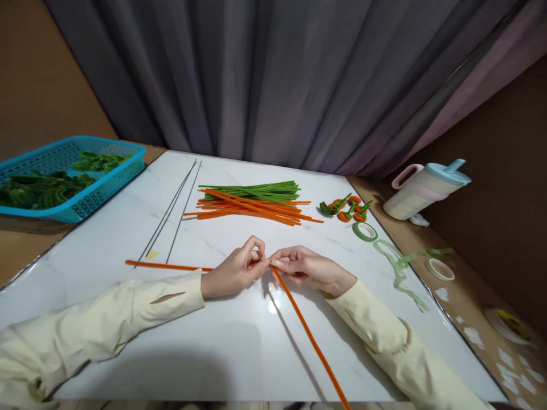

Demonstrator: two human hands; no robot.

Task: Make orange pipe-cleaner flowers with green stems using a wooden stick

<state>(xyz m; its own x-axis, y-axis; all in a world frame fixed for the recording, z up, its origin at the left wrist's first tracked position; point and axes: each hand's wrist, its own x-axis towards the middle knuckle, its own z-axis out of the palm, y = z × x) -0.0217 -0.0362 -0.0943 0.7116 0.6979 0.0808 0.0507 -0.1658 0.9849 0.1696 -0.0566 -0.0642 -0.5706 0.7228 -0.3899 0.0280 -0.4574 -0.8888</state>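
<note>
My left hand (237, 270) and my right hand (304, 267) meet fingertip to fingertip over the white marble table (239, 341). Both pinch an orange pipe cleaner (314, 341) at a bend: one length runs left under my left wrist to about (141, 263), the other runs down-right toward the table's front edge. Both sleeves are cream. Behind the hands lies a pile of orange pipe cleaners (252, 210) with green pipe cleaners (256, 189) on its far side.
Thin dark wires (175, 210) lie at the left. A blue basket (92, 196) holds green pieces. Small orange-and-green finished pieces (348, 209), a green tape roll (364, 231), loose green tape (399, 267) and a lidded pitcher (421, 191) sit at the right.
</note>
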